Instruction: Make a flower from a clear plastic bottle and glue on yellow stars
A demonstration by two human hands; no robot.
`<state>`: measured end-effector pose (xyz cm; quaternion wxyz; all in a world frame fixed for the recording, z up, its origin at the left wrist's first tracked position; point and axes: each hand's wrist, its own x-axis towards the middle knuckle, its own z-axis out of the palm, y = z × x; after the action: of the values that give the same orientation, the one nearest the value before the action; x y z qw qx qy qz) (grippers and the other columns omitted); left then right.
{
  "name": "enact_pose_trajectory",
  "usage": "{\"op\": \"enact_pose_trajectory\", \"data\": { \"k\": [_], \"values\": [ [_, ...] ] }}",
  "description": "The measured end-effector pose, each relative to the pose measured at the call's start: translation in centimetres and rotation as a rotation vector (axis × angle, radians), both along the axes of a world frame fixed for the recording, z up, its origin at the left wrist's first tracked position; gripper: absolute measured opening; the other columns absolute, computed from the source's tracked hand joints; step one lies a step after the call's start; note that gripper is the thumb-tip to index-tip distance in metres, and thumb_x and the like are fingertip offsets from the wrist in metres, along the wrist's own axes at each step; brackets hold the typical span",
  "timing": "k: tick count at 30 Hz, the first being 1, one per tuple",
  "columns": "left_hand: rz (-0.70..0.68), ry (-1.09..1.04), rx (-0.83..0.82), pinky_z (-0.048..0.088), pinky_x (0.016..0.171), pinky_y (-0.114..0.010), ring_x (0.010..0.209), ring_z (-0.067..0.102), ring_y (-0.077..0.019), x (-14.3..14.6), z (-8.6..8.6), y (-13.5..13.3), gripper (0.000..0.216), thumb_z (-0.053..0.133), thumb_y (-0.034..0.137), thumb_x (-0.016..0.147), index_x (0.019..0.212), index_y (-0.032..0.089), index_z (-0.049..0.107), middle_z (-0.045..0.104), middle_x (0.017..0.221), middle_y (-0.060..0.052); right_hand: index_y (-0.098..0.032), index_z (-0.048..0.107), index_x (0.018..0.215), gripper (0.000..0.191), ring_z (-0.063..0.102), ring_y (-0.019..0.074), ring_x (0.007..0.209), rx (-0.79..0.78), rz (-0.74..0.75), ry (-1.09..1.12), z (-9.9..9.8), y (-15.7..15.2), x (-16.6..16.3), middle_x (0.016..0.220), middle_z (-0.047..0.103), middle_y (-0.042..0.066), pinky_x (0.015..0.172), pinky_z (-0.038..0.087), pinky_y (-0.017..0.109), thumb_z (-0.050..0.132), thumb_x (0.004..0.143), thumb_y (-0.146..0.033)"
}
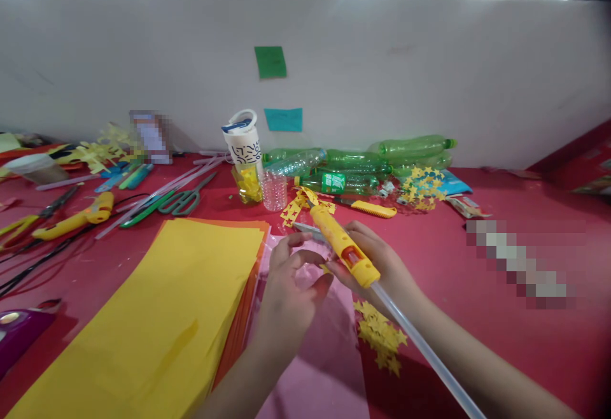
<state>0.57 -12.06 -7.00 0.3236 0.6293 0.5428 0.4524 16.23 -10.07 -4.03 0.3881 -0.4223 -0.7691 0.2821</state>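
My right hand (370,250) is wrapped round a yellow hot glue gun (340,241), whose nozzle points away from me. A long translucent glue stick (429,349) runs out of its back end. Beside it, my left hand (293,285) has its fingers curled, with a small yellow paper piece (326,269) at the fingertips, close to my right fingers. A greyish pointed piece (309,228) shows behind the hands, partly hidden; I cannot tell what it is. Below them lies a pink sheet (315,349), and yellow paper stars (379,333) are piled at its right edge.
Yellow paper sheets (157,304) lie left, on orange ones. Behind are a white tumbler (244,145), a clear plastic cup (274,191), green bottles (356,183) and a yellow cutter (375,208). Scissors (185,201) and another yellow glue gun (79,218) lie further left. A white partition (358,56) stands behind.
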Motion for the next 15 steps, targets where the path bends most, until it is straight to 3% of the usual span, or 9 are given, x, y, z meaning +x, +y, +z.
{"op": "enact_pose_trajectory", "data": {
  "k": [4, 8, 15],
  "values": [
    [-0.033, -0.062, -0.055, 0.038, 0.098, -0.042, 0.119, 0.045, -0.0227, -0.13, 0.60, -0.40, 0.018, 0.058, 0.009, 0.072, 0.078, 0.025, 0.062, 0.047, 0.123, -0.002, -0.019, 0.052, 0.074, 0.015, 0.052, 0.0156, 0.075, -0.009, -0.028, 0.018, 0.30, -0.09, 0.03, 0.083, 0.049, 0.001, 0.066, 0.041, 0.027, 0.061, 0.074, -0.007],
    [-0.004, -0.090, -0.085, 0.039, 0.097, -0.042, 0.118, 0.046, -0.0225, -0.06, 0.56, -0.35, 0.010, 0.055, 0.020, 0.080, 0.075, 0.025, 0.062, 0.048, 0.122, -0.002, -0.018, 0.052, 0.075, 0.015, 0.051, 0.0149, 0.074, -0.004, -0.017, 0.015, 0.47, -0.16, 0.11, 0.083, 0.048, 0.001, 0.065, 0.040, 0.027, 0.061, 0.073, -0.006],
    [0.011, -0.073, -0.061, 0.046, 0.089, -0.032, 0.119, 0.045, -0.0195, 0.29, 0.03, -0.02, 0.011, 0.055, 0.020, 0.082, 0.074, 0.024, 0.061, 0.048, 0.123, -0.002, -0.018, 0.052, 0.074, 0.014, 0.051, 0.0141, 0.074, -0.014, -0.023, 0.022, 0.62, -0.17, 0.33, 0.082, 0.048, 0.000, 0.065, 0.040, 0.026, 0.061, 0.074, -0.007]
  ]
}}
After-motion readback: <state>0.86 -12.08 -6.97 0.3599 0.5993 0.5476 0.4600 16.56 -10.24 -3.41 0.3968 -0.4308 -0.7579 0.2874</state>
